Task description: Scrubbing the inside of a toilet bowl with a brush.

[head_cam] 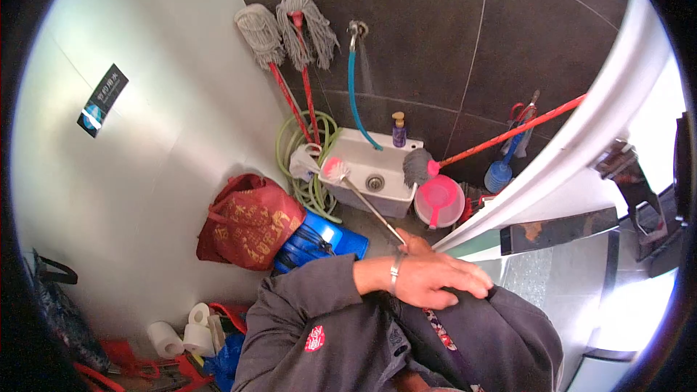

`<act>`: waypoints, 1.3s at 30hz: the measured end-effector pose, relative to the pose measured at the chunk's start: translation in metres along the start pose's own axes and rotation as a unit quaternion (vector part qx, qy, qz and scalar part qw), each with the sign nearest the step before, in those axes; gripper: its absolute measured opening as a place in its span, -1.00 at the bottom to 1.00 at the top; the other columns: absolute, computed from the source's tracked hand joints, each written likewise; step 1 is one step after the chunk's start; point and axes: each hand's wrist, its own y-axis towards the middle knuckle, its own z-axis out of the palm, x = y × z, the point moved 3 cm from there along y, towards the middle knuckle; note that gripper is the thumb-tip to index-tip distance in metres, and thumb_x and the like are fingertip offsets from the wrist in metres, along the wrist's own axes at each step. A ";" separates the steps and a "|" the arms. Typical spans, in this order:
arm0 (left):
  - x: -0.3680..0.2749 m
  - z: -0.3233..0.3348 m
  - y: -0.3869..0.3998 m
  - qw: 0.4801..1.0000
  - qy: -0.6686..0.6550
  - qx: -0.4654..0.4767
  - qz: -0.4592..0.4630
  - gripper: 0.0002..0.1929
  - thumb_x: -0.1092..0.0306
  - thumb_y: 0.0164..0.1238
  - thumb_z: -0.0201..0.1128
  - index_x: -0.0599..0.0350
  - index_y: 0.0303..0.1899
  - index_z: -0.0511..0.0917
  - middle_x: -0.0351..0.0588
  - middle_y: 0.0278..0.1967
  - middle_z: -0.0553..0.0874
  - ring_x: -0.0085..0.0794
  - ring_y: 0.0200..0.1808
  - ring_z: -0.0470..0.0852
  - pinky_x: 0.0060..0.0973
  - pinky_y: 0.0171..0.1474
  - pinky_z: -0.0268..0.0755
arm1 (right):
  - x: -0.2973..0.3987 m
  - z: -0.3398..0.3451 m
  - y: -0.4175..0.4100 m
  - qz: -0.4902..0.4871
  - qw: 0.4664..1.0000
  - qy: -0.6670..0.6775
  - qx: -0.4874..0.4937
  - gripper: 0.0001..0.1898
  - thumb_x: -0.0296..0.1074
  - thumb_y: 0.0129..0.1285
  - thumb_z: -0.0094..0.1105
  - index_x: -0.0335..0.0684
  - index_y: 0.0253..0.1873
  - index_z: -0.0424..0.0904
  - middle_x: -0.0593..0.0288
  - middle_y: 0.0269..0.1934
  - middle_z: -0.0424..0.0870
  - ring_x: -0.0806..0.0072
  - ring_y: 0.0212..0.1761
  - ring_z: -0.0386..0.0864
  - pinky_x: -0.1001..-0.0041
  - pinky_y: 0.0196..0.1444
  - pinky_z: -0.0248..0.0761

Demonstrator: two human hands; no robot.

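Observation:
My right hand is partly hidden behind my left wrist and grips the thin handle of a toilet brush. The brush's white and pink bristle head is over the left side of a white utility sink. My left hand, with a metal bracelet at the wrist, reaches across my body; its fingertips hold the cloth of my right jacket sleeve. Above the sink, a wall tap sprays a fine stream of water beside a blue hose, whose end hangs into the basin.
Two string mops lean left of the tap. Right of the sink are a grey brush head and a pink bucket. A soap bottle stands on the sink's ledge. A green hose, red bag and toilet rolls are at left.

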 end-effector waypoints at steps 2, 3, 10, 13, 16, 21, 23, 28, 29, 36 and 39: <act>0.002 0.005 0.014 0.997 0.070 0.000 -0.023 -0.47 0.53 0.01 0.05 0.19 0.13 0.24 0.15 0.19 0.19 -0.09 0.23 0.16 -0.32 0.20 0.08 | -0.004 -0.004 0.009 -0.044 0.999 -0.015 -0.011 -0.50 -0.30 0.05 0.00 -0.11 0.16 0.23 -0.09 -0.31 0.54 0.02 -0.32 0.51 0.24 -0.32 0.38; 0.011 0.002 0.012 0.979 0.193 -0.021 -0.060 -0.48 0.50 0.01 0.04 0.21 0.12 0.26 0.17 0.17 0.24 -0.08 0.22 0.20 -0.32 0.19 0.10 | -0.006 -0.002 0.011 -0.083 0.996 -0.034 -0.009 -0.50 -0.30 0.05 0.00 -0.10 0.16 0.23 -0.08 -0.31 0.54 0.03 -0.32 0.51 0.24 -0.33 0.39; 0.031 -0.026 0.014 0.954 0.243 -0.031 -0.175 -0.47 0.44 0.01 0.06 0.09 0.13 0.28 0.16 0.05 0.39 -0.09 0.16 0.29 -0.32 0.18 0.17 | -0.052 0.026 -0.001 -0.277 0.947 -0.158 -0.034 -0.51 -0.31 0.05 0.00 -0.02 0.15 0.23 -0.04 -0.30 0.54 0.06 -0.31 0.52 0.22 -0.33 0.39; 0.036 -0.041 0.011 0.941 0.279 -0.072 -0.179 -0.49 0.44 -0.02 0.11 0.19 0.08 0.31 0.11 0.04 0.41 -0.15 -0.05 0.44 -0.47 0.04 0.27 | -0.096 0.029 -0.040 -0.268 0.940 -0.192 -0.086 -0.51 -0.31 0.05 0.00 0.00 0.15 0.23 -0.03 -0.29 0.54 0.07 -0.31 0.52 0.22 -0.33 0.39; 0.046 -0.066 0.015 0.953 0.227 -0.111 -0.167 -0.53 0.47 -0.09 0.13 0.30 -0.01 0.38 0.07 0.06 0.43 -0.20 0.08 0.38 -0.38 0.12 0.20 | -0.079 -0.004 -0.073 -0.119 0.952 -0.267 0.089 -0.53 -0.34 0.07 -0.07 0.02 0.15 0.25 0.01 -0.24 0.52 0.10 -0.22 0.51 0.21 -0.23 0.38; 0.090 -0.084 -0.014 0.973 0.061 -0.167 -0.144 -0.54 0.51 -0.03 0.10 0.24 0.02 0.35 0.03 0.12 0.34 -0.25 0.09 0.38 -0.37 0.02 0.30 | -0.145 -0.003 -0.139 -0.043 0.944 -0.325 0.049 -0.61 -0.36 0.11 -0.12 0.05 0.09 0.31 0.09 -0.43 0.54 0.15 -0.39 0.53 0.26 -0.47 0.39; 0.121 -0.084 -0.044 0.957 -0.033 -0.221 -0.185 -0.56 0.52 -0.03 0.10 0.21 0.00 0.36 -0.01 0.05 0.41 -0.27 0.03 0.43 -0.40 -0.04 0.35 | -0.160 -0.003 -0.181 0.017 0.950 -0.308 0.058 -0.65 -0.37 0.12 -0.12 0.07 0.04 0.34 0.09 -0.48 0.54 0.16 -0.43 0.53 0.24 -0.50 0.39; 0.169 -0.095 -0.100 0.864 -0.076 -0.389 -0.310 -0.56 0.40 0.07 0.12 0.19 0.05 0.32 -0.03 0.02 0.43 -0.26 -0.04 0.47 -0.36 -0.04 0.35 | -0.227 0.036 -0.296 0.232 0.959 -0.156 -0.042 -0.56 -0.39 0.06 -0.11 0.18 0.09 0.31 0.06 -0.43 0.56 0.13 -0.37 0.55 0.21 -0.38 0.39; 0.172 -0.097 -0.103 0.870 -0.075 -0.382 -0.304 -0.56 0.40 0.07 0.12 0.19 0.05 0.32 -0.03 0.02 0.43 -0.26 -0.04 0.47 -0.36 -0.04 0.35 | -0.213 0.024 -0.316 0.258 0.954 -0.143 -0.046 -0.54 -0.39 0.07 -0.13 0.19 0.11 0.29 0.04 -0.42 0.55 0.12 -0.36 0.55 0.21 -0.36 0.39; 0.223 -0.105 -0.064 0.757 -0.128 -0.592 -0.244 -0.40 -0.09 0.16 0.01 0.16 0.11 0.26 0.03 0.07 0.39 -0.19 0.07 0.37 -0.23 0.06 0.22 | -0.265 0.048 -0.438 0.450 0.836 0.084 -0.304 -0.59 -0.32 0.03 -0.07 0.09 0.05 0.39 0.00 -0.34 0.56 0.16 -0.25 0.55 0.24 -0.25 0.38; 0.280 -0.101 -0.037 0.729 -0.205 -0.596 -0.267 -0.43 -0.09 0.19 -0.03 0.11 0.11 0.26 -0.01 0.08 0.39 -0.21 0.13 0.31 -0.20 0.07 0.19 | -0.288 0.022 -0.467 0.535 0.748 0.101 -0.379 -0.65 -0.30 0.00 -0.02 0.02 -0.03 0.43 0.00 -0.32 0.56 0.14 -0.24 0.54 0.24 -0.23 0.37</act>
